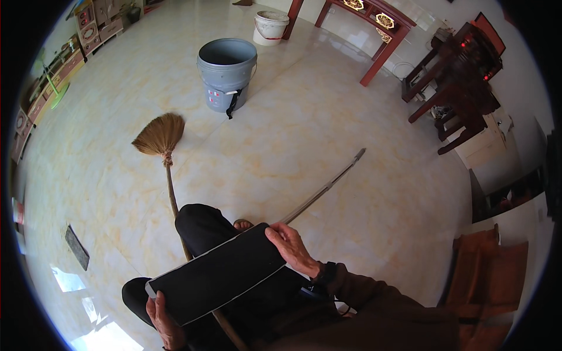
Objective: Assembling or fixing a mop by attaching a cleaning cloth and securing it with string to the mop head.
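A black flat rectangular panel (216, 270) with a pale rim lies slanted across my lap, its kind not certain. My left hand (165, 323) is closed on its lower left end, thumb on the front face. At the upper right end my right hand (290, 248) grips it, fingers curled over the edge. Beneath the panel runs the wooden handle of a straw broom (159, 136), whose bristles rest on the floor ahead. A thin metal pole (325, 188) stretches from behind the panel toward the right.
Ahead stands a grey bucket (227, 76) with a black strap; a white bucket (270, 28) is farther back. A dark grey flat strip (76, 248) lies on the left floor. Dark red wooden furniture (462, 82) lines the right, and a green fan (57, 93) stands far left.
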`<state>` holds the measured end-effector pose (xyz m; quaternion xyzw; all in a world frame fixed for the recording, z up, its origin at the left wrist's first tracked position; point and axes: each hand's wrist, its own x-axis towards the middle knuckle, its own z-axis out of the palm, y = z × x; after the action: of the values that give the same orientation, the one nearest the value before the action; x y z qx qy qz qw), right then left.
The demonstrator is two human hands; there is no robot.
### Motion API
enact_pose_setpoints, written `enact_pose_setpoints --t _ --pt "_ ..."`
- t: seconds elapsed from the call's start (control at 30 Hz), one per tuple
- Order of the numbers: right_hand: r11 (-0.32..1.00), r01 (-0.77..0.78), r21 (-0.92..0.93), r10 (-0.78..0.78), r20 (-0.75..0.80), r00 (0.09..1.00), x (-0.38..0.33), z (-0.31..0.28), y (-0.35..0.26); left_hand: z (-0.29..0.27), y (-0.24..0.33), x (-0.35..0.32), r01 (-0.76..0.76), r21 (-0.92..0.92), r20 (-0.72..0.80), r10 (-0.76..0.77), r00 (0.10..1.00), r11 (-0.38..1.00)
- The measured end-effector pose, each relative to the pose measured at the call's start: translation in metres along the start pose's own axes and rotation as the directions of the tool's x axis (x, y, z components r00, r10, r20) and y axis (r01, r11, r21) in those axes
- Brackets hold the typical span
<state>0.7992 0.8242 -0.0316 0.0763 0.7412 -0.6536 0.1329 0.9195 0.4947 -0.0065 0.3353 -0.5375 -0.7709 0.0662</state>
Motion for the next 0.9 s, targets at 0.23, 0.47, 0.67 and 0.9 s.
enact_pose_setpoints --t 0.23,0.47,0.67,0.9 --pt "0.972 -0.045 0.232 0.039 0.031 0.999 0.003 -0.009 0.019 -0.031 -0.007 0.011 -0.078 0.093 0.032 0.076 0.997 0.993" --pt "0.902 -0.097 0.42 0.159 -0.116 0.98 0.002 -0.06 0.036 -0.07 -0.027 0.018 -0.408 0.638 0.315 0.262 0.912 0.653" --pt "0.847 -0.13 0.516 0.262 -0.191 0.946 -0.003 -0.09 0.047 -0.1 -0.064 0.036 -0.489 0.581 0.362 0.332 0.871 0.651" --pt "0.83 -0.067 0.554 0.205 -0.192 0.96 -0.004 -0.105 0.052 -0.07 -0.064 0.028 -0.07 0.007 0.118 0.069 0.991 0.998"
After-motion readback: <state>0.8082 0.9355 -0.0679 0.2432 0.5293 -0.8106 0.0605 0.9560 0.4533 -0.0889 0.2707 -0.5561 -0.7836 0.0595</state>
